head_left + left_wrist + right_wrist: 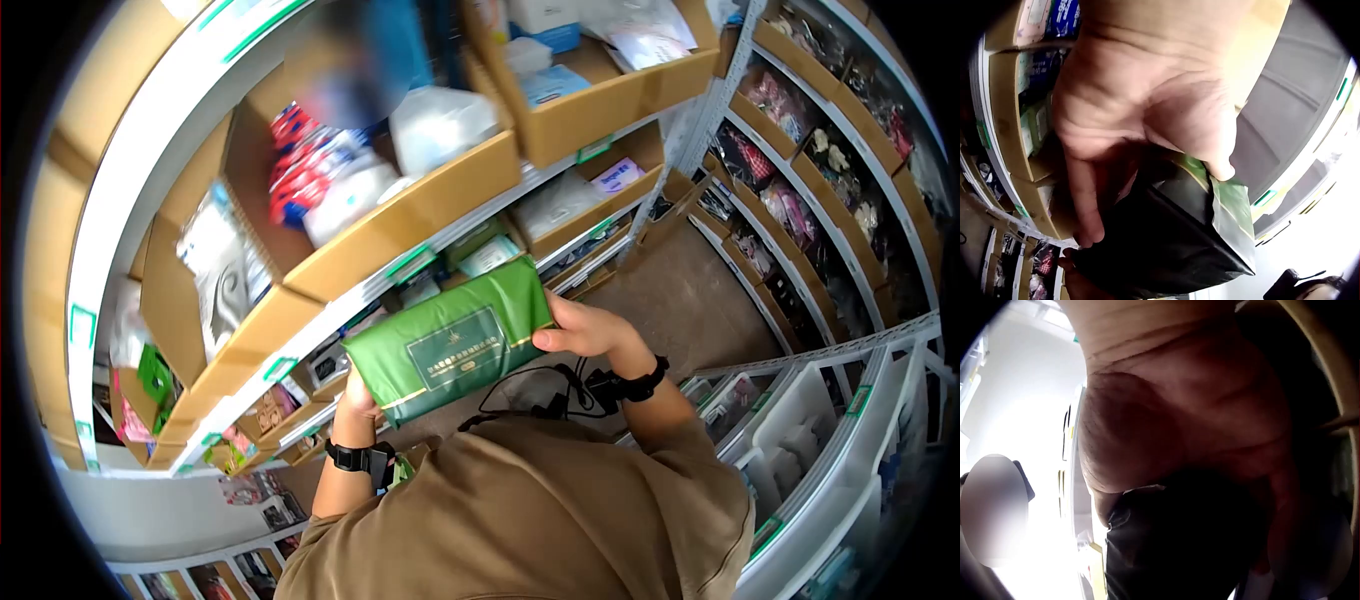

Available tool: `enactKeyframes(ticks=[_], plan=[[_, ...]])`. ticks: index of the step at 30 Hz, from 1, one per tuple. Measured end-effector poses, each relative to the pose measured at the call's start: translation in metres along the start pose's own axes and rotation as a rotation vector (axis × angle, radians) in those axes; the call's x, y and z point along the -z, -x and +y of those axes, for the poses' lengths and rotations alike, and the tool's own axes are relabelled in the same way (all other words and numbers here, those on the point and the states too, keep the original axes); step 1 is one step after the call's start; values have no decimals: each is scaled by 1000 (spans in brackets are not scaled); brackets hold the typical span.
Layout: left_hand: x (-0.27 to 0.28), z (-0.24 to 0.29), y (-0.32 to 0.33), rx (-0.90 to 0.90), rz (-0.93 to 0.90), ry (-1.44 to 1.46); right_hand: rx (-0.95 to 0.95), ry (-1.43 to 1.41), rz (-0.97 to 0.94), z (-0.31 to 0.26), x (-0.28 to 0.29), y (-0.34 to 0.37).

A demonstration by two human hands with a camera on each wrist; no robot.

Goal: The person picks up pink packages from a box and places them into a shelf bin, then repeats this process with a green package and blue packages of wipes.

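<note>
A green soft pack [450, 340] with a darker printed label is held in front of the chest, tilted up to the right. The left hand [360, 393] grips its lower left end; in the left wrist view that hand [1141, 119] has its thumb on one side and its fingers round the other, with the pack [1166, 231] dark in shadow. At the right end the right hand [590, 332] pinches the pack, thumb on the front face. The right wrist view shows the right hand [1185, 419] over the shaded pack [1172, 531], its fingertips partly lost in darkness.
Cardboard bins [400, 215] of bagged goods line the shelf ahead, with more bins below. Another shelf rack [840, 110] stands at the right. White bins [795, 430] sit at the lower right, and a black cable [530, 375] hangs near the chest.
</note>
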State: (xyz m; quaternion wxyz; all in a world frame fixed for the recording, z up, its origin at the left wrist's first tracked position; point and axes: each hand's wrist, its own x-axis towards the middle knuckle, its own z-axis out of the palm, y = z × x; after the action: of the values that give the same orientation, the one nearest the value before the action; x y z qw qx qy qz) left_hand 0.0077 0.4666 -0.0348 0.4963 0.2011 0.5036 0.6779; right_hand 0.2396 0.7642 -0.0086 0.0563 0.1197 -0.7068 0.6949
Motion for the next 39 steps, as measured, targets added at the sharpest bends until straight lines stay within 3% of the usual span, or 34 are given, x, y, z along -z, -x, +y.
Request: enactKeyframes(ticks=[5, 9, 10, 11, 16, 19, 21, 23, 25, 27, 33, 35, 39], plan=[[-67, -13, -82, 196, -115, -16, -28, -96, 181, 8, 78, 77], [-136, -18, -134, 337, -82, -126, -94, -186, 426, 1, 122, 118], [-134, -25, -147, 380, -182, -36, -108, -168, 484, -4, 132, 124], [-141, -38, -158, 291, -209, -6, -115, -174, 494, -6, 142, 127], [-159, -48, -188, 350, -232, 36, -212, -46, 622, -20, 164, 130], [-133, -69, -216, 310, -317, 115, -233, 13, 714, -13, 167, 126], [-124, -75, -232, 334, -365, 109, -347, -34, 693, -3, 171, 126], [-129, -73, -242, 185, -447, 76, -342, -17, 745, 3, 172, 122], [-125, -69, -246, 217, -488, 123, -485, -171, 731, -2, 173, 115], [-125, -66, -255, 380, -426, 254, -474, -168, 764, 4, 175, 112], [-154, -51, -271, 403, -442, 16, -479, -305, 723, 32, 211, 121], [-152, -54, -286, 413, -415, -220, -496, -262, 688, 34, 226, 126], [-199, -52, -298, 505, -321, -431, -509, -327, 629, 46, 250, 135]])
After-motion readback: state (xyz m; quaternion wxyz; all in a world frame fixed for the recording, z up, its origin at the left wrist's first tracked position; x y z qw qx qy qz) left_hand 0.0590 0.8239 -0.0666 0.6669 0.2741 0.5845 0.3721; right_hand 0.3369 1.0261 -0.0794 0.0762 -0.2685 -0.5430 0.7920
